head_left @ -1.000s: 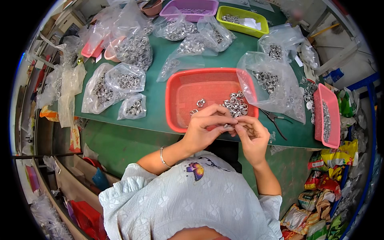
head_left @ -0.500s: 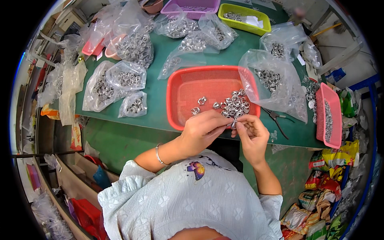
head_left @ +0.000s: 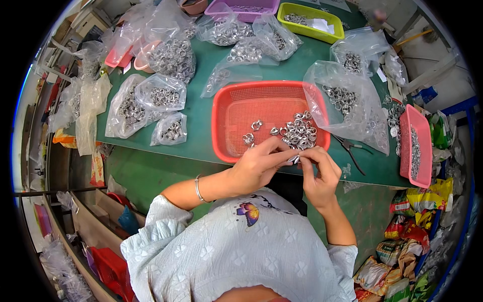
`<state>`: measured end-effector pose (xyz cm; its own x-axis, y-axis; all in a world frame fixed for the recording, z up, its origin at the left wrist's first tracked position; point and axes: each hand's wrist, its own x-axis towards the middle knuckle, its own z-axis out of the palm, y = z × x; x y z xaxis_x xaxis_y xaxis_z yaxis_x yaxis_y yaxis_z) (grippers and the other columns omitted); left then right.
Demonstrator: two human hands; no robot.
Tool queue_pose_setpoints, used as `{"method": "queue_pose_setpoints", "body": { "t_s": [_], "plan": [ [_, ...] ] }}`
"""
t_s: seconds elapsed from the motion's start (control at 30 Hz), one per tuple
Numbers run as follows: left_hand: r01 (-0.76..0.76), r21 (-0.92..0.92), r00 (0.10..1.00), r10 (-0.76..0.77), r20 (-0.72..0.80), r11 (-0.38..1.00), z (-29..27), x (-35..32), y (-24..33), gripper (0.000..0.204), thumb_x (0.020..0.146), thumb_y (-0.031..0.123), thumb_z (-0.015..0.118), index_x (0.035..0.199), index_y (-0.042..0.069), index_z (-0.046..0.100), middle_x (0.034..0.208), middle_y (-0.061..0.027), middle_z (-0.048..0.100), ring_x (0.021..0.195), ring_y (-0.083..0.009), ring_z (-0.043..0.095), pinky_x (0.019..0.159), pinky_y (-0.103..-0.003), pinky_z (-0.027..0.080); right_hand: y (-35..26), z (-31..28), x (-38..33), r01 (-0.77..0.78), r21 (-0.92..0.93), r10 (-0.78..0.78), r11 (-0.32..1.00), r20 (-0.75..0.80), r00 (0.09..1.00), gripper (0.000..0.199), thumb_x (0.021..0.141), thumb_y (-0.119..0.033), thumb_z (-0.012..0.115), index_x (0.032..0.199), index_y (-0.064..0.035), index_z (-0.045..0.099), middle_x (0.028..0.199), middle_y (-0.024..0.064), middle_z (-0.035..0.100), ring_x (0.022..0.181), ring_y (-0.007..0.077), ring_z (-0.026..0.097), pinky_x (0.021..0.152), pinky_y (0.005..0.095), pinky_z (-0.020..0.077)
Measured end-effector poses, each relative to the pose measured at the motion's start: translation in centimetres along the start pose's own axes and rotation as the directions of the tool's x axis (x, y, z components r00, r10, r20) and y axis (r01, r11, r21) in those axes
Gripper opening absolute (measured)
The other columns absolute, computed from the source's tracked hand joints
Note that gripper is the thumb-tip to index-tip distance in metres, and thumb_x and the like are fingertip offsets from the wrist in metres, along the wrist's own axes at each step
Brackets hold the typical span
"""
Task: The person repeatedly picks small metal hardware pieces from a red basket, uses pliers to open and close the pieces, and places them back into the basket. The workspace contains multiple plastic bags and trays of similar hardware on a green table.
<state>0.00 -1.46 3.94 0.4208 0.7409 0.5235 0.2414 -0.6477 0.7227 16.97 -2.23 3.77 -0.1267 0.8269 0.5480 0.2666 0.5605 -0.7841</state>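
Over the near rim of the red basket (head_left: 221, 148), both hands meet at a small silver metal ring (head_left: 296, 159). My left hand (head_left: 257, 163) pinches it from the left, thumb and fingers closed. From the other side, the bent fingers of my right hand (head_left: 321, 173) close on the ring too; fingertips partly cover its shape. Just beyond the fingers, a pile of silver rings (head_left: 300, 132) lies in the basket. Farther left in the same basket sit a few loose rings (head_left: 248, 139).
Black-handled pliers (head_left: 349, 151) lie right of the basket, near the table edge. A clear bag of rings (head_left: 342, 98) overlaps the basket's right rim. More bags (head_left: 170, 130) stand left. A pink basket (head_left: 421, 151) is at the right; green and purple trays (head_left: 307, 21) stand behind.
The ring between my fingers has turned and now lies more slanted. My right fingers have shifted slightly over it. The whole view has moved a little; the pile looks the same.
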Motion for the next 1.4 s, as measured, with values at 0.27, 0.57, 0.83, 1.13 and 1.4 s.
{"method": "queue_pose_setpoints", "body": {
  "t_s": [0.27, 0.57, 0.83, 1.13, 1.4],
  "plan": [
    [0.008, 0.112, 1.000, -0.007, -0.013, 0.994, 0.7, -0.5, 0.0, 0.033, 0.071, -0.005, 0.061, 0.103, -0.003, 0.055, 0.084, -0.0132, 0.054, 0.071, -0.0280, 0.058, 0.058, -0.035, 0.048, 0.0, -0.3, 0.1, 0.063, -0.037, -0.062, 0.997, 0.031, 0.998, 0.009, 0.077, 0.011, 0.055, 0.084, 0.0050, 0.054, 0.071, 0.0113, 0.055, 0.060, 0.0164, 0.052, 0.053, 0.0250, 0.0430],
    [-0.066, 0.411, 0.981, -0.016, 0.193, 0.909, -0.2, -0.3, 0.0, 0.030, 0.070, -0.003, 0.058, 0.099, -0.004, 0.055, 0.078, -0.0115, 0.051, 0.063, -0.0267, 0.056, 0.050, -0.036, 0.046, 0.4, 0.0, 0.4, 0.010, -0.100, 0.000, 0.995, 0.099, 0.995, 0.010, 0.075, 0.010, 0.056, 0.083, 0.0048, 0.056, 0.072, 0.0136, 0.056, 0.062, 0.0239, 0.056, 0.056, 0.0297, 0.0451],
    [-0.017, 0.394, 0.955, -0.102, 0.278, 0.919, -0.3, 0.0, -0.5, 0.024, 0.072, -0.002, 0.056, 0.095, -0.004, 0.054, 0.076, -0.0120, 0.049, 0.063, -0.0285, 0.055, 0.048, -0.038, 0.045, 1.1, -0.2, 0.9, -0.003, -0.112, 0.022, 0.994, 0.175, 0.984, 0.008, 0.076, 0.008, 0.055, 0.083, 0.0042, 0.056, 0.072, 0.0148, 0.055, 0.062, 0.0286, 0.055, 0.056, 0.0328, 0.0445],
    [0.172, 0.195, 0.951, -0.214, 0.223, 0.966, 0.3, -0.4, -0.4, 0.021, 0.080, 0.004, 0.054, 0.099, -0.002, 0.051, 0.081, -0.0151, 0.053, 0.071, -0.0341, 0.056, 0.055, -0.042, 0.046, 0.4, -0.1, 0.8, 0.021, -0.170, 0.012, 0.985, 0.191, 0.981, 0.012, 0.075, 0.010, 0.056, 0.085, 0.0045, 0.055, 0.074, 0.0148, 0.055, 0.063, 0.0275, 0.054, 0.057, 0.0330, 0.0442],
    [0.307, 0.046, 0.919, -0.308, 0.246, 0.951, 0.3, -0.7, 0.1, 0.028, 0.084, 0.005, 0.052, 0.111, -0.002, 0.048, 0.086, -0.0182, 0.053, 0.076, -0.0364, 0.054, 0.062, -0.041, 0.045, 0.5, 0.1, 0.8, 0.156, -0.223, -0.118, 0.962, 0.177, 0.977, 0.012, 0.073, 0.012, 0.057, 0.083, 0.0049, 0.055, 0.073, 0.0131, 0.054, 0.061, 0.0230, 0.053, 0.053, 0.0291, 0.0434]
  ]
}}
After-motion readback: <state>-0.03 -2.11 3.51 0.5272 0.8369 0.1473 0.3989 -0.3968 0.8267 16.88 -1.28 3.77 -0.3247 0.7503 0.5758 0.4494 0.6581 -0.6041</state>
